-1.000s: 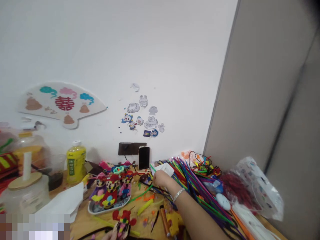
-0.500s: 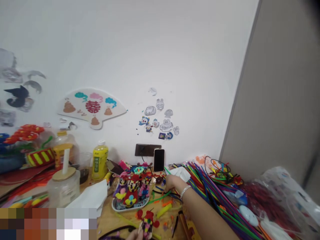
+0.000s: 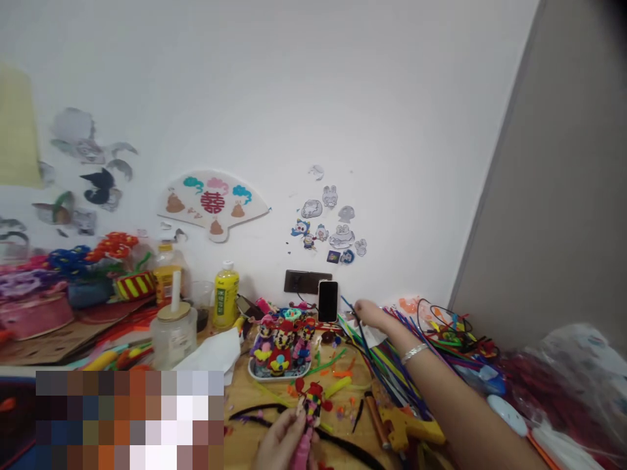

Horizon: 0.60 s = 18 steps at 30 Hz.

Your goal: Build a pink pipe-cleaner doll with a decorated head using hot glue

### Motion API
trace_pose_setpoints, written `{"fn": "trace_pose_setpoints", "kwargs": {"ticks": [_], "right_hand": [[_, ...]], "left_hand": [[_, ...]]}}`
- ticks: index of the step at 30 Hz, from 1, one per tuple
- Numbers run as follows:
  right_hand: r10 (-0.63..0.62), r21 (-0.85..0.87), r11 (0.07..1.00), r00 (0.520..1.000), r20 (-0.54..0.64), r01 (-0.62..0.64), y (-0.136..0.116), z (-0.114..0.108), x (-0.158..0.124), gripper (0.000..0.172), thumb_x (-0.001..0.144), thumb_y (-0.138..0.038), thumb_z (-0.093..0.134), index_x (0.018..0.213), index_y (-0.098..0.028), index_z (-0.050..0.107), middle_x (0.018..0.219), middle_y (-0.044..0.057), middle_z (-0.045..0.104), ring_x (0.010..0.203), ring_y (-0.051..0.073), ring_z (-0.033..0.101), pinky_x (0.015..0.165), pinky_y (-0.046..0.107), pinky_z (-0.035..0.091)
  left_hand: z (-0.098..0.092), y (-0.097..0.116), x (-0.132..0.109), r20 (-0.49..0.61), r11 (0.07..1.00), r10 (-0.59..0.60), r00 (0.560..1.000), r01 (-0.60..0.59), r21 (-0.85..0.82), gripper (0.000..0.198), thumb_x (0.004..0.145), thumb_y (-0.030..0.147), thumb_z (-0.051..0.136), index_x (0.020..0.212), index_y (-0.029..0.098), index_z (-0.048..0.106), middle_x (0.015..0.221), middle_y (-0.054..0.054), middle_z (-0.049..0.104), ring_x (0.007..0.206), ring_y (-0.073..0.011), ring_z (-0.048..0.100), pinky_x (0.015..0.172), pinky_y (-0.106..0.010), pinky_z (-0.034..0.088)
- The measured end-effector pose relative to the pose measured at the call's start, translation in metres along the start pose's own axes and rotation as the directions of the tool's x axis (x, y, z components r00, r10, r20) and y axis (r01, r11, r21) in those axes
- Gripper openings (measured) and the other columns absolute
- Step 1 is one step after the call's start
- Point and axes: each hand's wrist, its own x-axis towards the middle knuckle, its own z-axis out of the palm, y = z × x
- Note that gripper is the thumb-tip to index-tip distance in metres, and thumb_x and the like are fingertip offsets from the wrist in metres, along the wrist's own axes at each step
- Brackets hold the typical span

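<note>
At the bottom middle, my left hand (image 3: 283,438) pinches a small doll (image 3: 313,403) with a red top and pink lower part. My right hand (image 3: 369,314) reaches to the back of the table, its fingers closed on a dark blue pipe cleaner (image 3: 353,307) over the pile of coloured pipe cleaners (image 3: 386,372). Several finished-looking dolls (image 3: 283,343) stand in a white tray (image 3: 279,376) left of that pile. A black phone (image 3: 328,301) leans upright against the wall just left of my right hand.
A yellow glue gun (image 3: 411,427) lies at the lower right. Left of the tray are white paper (image 3: 210,352), a glass jar (image 3: 174,339) and a yellow bottle (image 3: 226,297). Plastic bags (image 3: 578,365) lie at the far right.
The view has shifted left and down. My right hand has risen from the table with a dark blue pipe cleaner. My left hand and the doll show more fully.
</note>
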Motion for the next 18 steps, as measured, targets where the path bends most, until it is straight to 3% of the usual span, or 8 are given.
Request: {"fn": "trace_pose_setpoints", "kwargs": {"ticks": [4,6,10,12,13,15,17,18], "right_hand": [[-0.037,0.137,0.988,0.977,-0.212,0.067,0.007,-0.033,0.005,0.018,0.086,-0.028,0.048,0.088,-0.012,0.056,0.077,0.001,0.06,0.065,0.012,0.058,0.063,0.029,0.048],[-0.05,0.195,0.972,0.93,-0.363,0.129,0.007,-0.051,0.006,0.018,0.086,-0.023,0.041,0.08,-0.013,0.054,0.063,0.0,0.057,0.062,0.013,0.055,0.063,0.027,0.045],[-0.046,0.257,0.923,0.745,-0.665,0.286,-0.006,-0.092,-0.007,0.018,0.086,-0.025,0.031,0.093,-0.015,0.045,0.076,0.002,0.053,0.074,0.015,0.052,0.069,0.028,0.042],[-0.076,0.248,0.889,0.657,-0.75,0.385,-0.02,-0.107,-0.028,0.018,0.086,-0.028,0.033,0.096,-0.018,0.043,0.08,0.002,0.051,0.075,0.014,0.051,0.069,0.026,0.041],[-0.134,0.219,0.846,0.591,-0.796,0.487,-0.028,-0.11,-0.043,0.016,0.085,-0.029,0.037,0.094,-0.019,0.045,0.08,0.001,0.05,0.072,0.014,0.05,0.066,0.026,0.041],[-0.252,0.134,0.795,0.522,-0.815,0.592,-0.043,-0.106,-0.079,0.012,0.084,-0.028,0.041,0.089,-0.019,0.048,0.076,0.001,0.051,0.065,0.013,0.049,0.059,0.024,0.04],[-0.457,-0.022,0.79,0.565,-0.687,0.613,-0.054,-0.085,-0.12,0.01,0.084,-0.024,0.042,0.081,-0.019,0.051,0.067,-0.001,0.05,0.057,0.012,0.046,0.053,0.023,0.037],[-0.577,-0.124,0.756,0.565,-0.59,0.642,-0.057,-0.069,-0.14,0.016,0.085,-0.022,0.041,0.073,-0.02,0.051,0.061,-0.001,0.05,0.054,0.012,0.046,0.05,0.022,0.035]], "left_hand": [[0.0,-0.003,0.002,0.039,0.999,0.019,0.999,-0.021,0.041,0.044,0.054,0.057,0.069,0.063,0.016,0.054,0.044,0.003,0.06,0.026,-0.009,0.051,0.027,-0.017,0.038],[0.001,-0.002,0.001,0.045,0.999,0.033,0.998,-0.034,0.028,0.044,0.053,0.056,0.069,0.062,0.016,0.053,0.044,0.004,0.06,0.026,-0.0088,0.051,0.027,-0.017,0.038],[0.005,0.0,-0.005,0.023,0.999,0.053,0.998,-0.053,0.002,0.041,0.057,0.053,0.069,0.065,0.016,0.052,0.047,0.003,0.061,0.028,-0.0083,0.052,0.029,-0.016,0.038],[0.007,0.001,-0.009,0.016,0.998,0.062,0.998,-0.062,0.0,0.036,0.063,0.049,0.067,0.067,0.016,0.053,0.048,0.003,0.062,0.029,-0.0079,0.053,0.03,-0.015,0.038],[0.008,0.002,-0.01,0.016,0.998,0.061,0.998,-0.061,-0.001,0.034,0.065,0.048,0.066,0.067,0.016,0.053,0.048,0.003,0.062,0.029,-0.0077,0.053,0.03,-0.015,0.038],[0.009,0.002,-0.01,0.023,0.999,0.053,0.998,-0.053,-0.004,0.034,0.066,0.048,0.065,0.067,0.016,0.052,0.049,0.002,0.063,0.028,-0.0077,0.052,0.029,-0.015,0.037],[0.008,0.002,-0.009,0.035,0.998,0.056,0.998,-0.055,-0.01,0.035,0.066,0.049,0.064,0.067,0.016,0.052,0.051,0.001,0.064,0.028,-0.0085,0.052,0.029,-0.016,0.038],[0.007,0.001,-0.009,0.041,0.998,0.061,0.997,-0.06,-0.015,0.036,0.066,0.049,0.064,0.067,0.016,0.052,0.052,0.0,0.065,0.029,-0.0092,0.053,0.03,-0.017,0.039]]}}
